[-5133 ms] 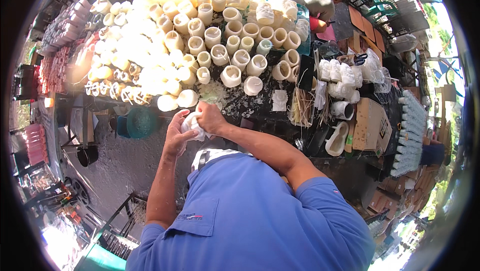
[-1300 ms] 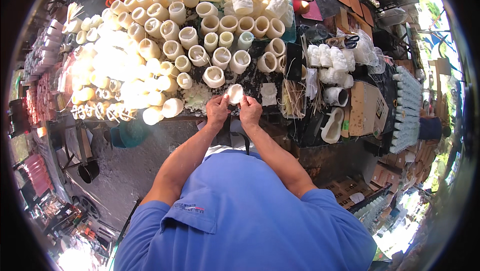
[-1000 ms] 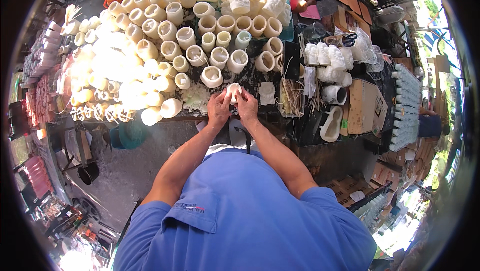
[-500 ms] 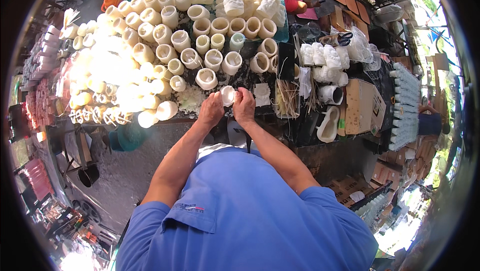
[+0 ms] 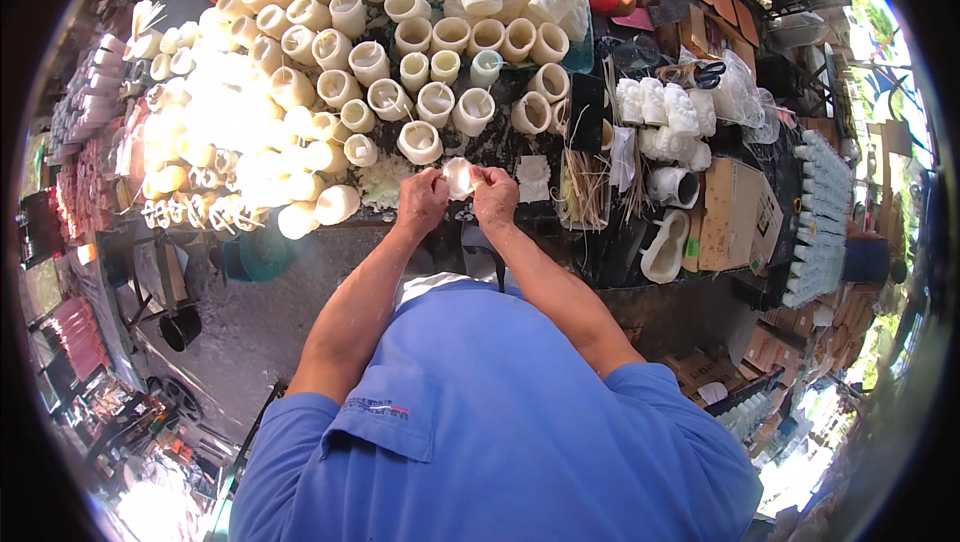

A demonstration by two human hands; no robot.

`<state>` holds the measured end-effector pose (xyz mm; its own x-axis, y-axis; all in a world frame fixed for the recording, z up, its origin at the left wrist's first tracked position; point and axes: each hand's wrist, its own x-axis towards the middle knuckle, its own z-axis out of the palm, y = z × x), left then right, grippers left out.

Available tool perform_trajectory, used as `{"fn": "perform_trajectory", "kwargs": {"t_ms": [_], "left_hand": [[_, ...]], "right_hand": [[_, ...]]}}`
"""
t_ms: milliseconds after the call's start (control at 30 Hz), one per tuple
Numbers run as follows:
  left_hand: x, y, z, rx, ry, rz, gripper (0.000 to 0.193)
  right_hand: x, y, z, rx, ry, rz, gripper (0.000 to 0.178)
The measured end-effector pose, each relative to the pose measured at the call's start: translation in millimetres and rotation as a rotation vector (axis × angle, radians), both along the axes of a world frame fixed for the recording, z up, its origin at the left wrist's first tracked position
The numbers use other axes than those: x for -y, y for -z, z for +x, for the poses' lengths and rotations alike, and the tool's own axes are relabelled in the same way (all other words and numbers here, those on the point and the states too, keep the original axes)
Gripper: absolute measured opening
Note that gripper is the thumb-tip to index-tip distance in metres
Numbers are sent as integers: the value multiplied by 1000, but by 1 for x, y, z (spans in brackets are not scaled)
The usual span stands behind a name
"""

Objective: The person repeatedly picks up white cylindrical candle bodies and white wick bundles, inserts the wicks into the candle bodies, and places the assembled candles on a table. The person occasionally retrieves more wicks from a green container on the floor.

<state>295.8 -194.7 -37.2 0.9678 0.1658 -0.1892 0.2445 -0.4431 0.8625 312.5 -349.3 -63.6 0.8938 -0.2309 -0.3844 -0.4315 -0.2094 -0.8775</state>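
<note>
Just beyond the table's near edge, my two hands work on one small white oval piece with a thin rim, like a shallow wax cup [image 5: 457, 177]. My left hand [image 5: 422, 201] pinches its left side. The curled fingers of my right hand [image 5: 495, 196] grip its right side. Both hands are closed and partly cover the piece. Straight beyond them stands a cream hollow cylinder, wax-like [image 5: 420, 143], with something pale inside. A flat white square piece [image 5: 533, 178] lies to the right of my right hand.
Many cream hollow cylinders [image 5: 387, 99] crowd the dark table, glaring in sun at left. A teal tray [image 5: 580, 52] holds lumpy white pieces. Right are a tray of straw-like strands [image 5: 583, 187], white moulded figures [image 5: 665, 117], a white boat-shaped mould [image 5: 663, 247] and cardboard [image 5: 738, 217].
The whole view has shifted slightly, with the table now a little higher and further right. Both hands keep hold of the white piece, which looks slightly turned.
</note>
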Motion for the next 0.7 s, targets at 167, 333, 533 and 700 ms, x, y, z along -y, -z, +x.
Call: {"fn": "perform_trajectory", "kwargs": {"t_ms": [167,333,533,700], "left_hand": [[-2,3,-1,-86,-42,-49,26],[-12,18,-3,-221,-28,44,31],[-16,34,2,-264,-12,210,33],[-20,24,-10,-193,-109,4,33]], "right_hand": [[1,-4,14,-16,-124,-471,33],[10,13,21,-216,-174,-464,33],[9,29,24,-247,-189,-445,36],[11,18,11,-157,-174,-106,37]]}}
